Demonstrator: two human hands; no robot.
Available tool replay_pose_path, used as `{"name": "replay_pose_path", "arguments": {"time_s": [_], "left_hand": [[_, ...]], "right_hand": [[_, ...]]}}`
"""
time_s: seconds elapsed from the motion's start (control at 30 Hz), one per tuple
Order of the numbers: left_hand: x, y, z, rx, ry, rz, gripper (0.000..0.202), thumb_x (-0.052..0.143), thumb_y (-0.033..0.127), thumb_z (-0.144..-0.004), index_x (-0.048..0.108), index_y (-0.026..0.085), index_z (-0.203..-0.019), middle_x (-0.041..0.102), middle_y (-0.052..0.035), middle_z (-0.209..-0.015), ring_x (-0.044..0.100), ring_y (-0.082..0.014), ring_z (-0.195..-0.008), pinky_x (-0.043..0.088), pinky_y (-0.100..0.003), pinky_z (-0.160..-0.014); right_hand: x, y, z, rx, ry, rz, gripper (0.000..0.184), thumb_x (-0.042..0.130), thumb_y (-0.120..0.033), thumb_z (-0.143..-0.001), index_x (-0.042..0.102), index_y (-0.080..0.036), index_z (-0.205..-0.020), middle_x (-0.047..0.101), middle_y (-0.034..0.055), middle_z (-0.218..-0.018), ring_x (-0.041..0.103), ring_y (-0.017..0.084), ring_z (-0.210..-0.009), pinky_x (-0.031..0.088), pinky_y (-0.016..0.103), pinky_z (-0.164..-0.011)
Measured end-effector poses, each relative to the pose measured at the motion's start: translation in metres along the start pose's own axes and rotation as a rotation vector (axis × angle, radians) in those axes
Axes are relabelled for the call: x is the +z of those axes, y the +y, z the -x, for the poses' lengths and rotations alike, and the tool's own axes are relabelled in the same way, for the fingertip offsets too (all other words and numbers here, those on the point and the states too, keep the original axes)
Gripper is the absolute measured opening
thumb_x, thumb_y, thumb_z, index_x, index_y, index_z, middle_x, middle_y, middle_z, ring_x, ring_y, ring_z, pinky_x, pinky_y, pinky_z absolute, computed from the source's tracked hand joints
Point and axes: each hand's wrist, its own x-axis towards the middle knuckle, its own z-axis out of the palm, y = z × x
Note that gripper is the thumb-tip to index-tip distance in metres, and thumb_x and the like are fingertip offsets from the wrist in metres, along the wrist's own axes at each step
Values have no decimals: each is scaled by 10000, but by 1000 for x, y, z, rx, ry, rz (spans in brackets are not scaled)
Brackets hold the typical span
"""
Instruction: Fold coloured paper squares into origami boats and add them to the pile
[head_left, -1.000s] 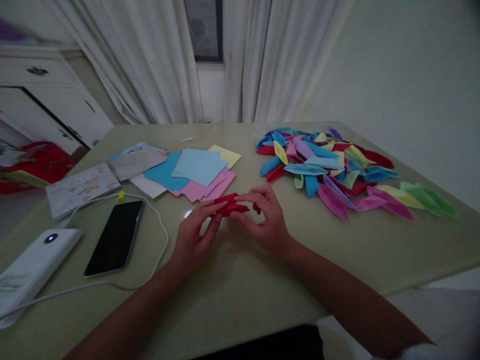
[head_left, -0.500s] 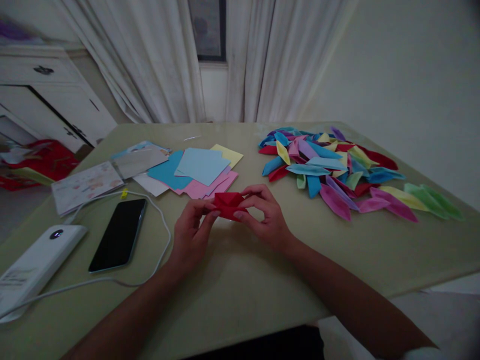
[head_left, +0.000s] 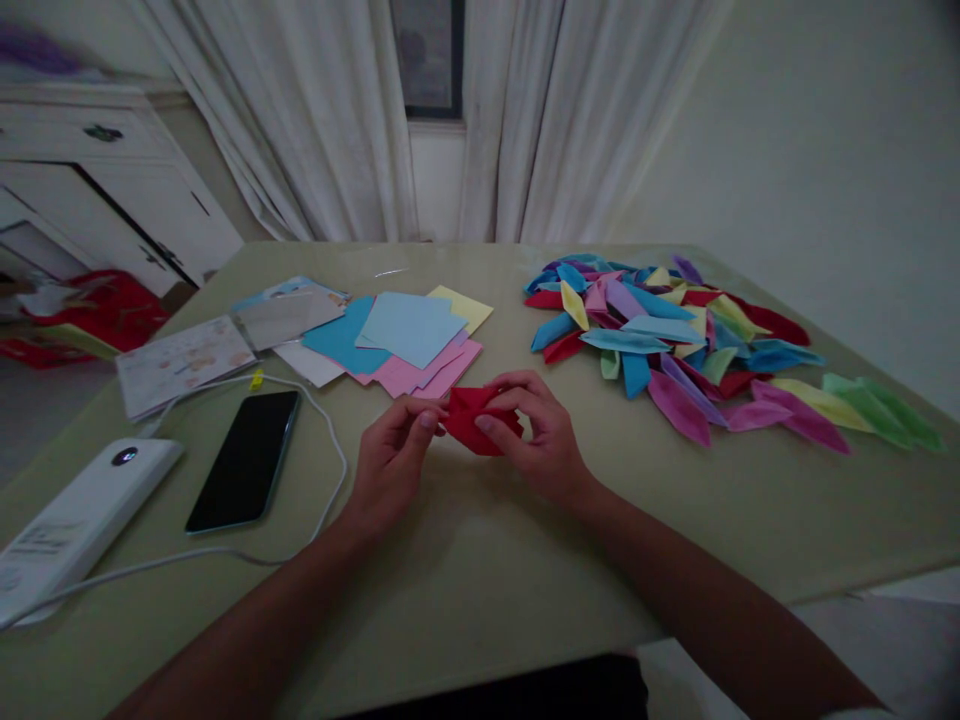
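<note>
Green tabletop [head_left: 480, 590] | hands [head_left: 544, 440] pinching red folded paper [head_left: 466, 425] | now slanted, showing more face than earlier

Phone [head_left: 244, 462] and white power bank [head_left: 94, 515], with pale curtains [head_left: 330, 120] behind.
A white cable [head_left: 346, 466] bearing a yellow tag [head_left: 256, 380] loops around the dark-screened phone; the curtains flank a dark-framed window [head_left: 427, 60], and a white cabinet [head_left: 112, 185] stands at left, something red [head_left: 124, 312] near its foot.
</note>
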Motion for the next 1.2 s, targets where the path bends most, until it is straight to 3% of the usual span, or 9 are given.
{"name": "replay_pose_path", "arguments": {"time_s": [0.13,0.3,0.5,0.67,0.8,0.97,1.2], "left_hand": [[-1,2,1,38,-49,79,195,857,411,-914,824,233,-987,836,-89,-1122,786,-218,-1010,624,-316,-861],[-1,0,2,34,-91,58,219,908,331,-865,850,268,-1067,834,-80,-1205,795,-215,-1028,643,-327,-888],[-1,-1,3,57,-79,-73,139,812,294,-956,869,291,-1084,828,-74,-1226,777,-226,-1124,628,-375,-983],[-1,1,0,86,-79,-143,143,768,323,-986,866,276,-1078,823,-91,-1186,764,-240,-1100,617,-382,-940],[0,0,-1,65,-110,-114,148,768,346,-980,862,243,-1030,813,-106,-1126,759,-242,-1049,618,-359,-884],[2,-2,1,-23,-109,21,160,828,323,-935,818,231,-1065,824,-57,-971,768,-188,-852,623,-287,-747],[2,2,3,60,-125,-112,152,742,318,-1006,852,272,-1099,817,-80,-1141,765,-228,-1044,632,-368,-904]], "right_hand": [[1,0,0,11,31,-2,28,777,-249,-962,758,-243,-943,715,65,-1097,708,221,-1020,593,397,-906],[1,2,0,23,35,-19,42,775,-271,-975,752,-239,-958,712,64,-1083,707,214,-1017,578,375,-881],[0,1,1,3,-26,-67,63,789,-286,-962,754,-244,-992,712,84,-1138,708,247,-1101,570,431,-965],[0,0,0,-4,-5,-57,47,768,-284,-978,743,-244,-981,716,83,-1139,696,250,-1123,553,435,-993],[2,2,0,41,-13,-100,68,736,-278,-998,717,-231,-952,716,56,-1027,692,212,-972,560,379,-892],[4,3,2,106,-33,-140,116,732,-324,-999,684,-222,-972,708,51,-990,680,201,-907,569,352,-824],[3,2,1,97,-51,-147,135,743,-349,-1000,681,-232,-973,701,46,-1001,681,201,-935,569,355,-850]]}}
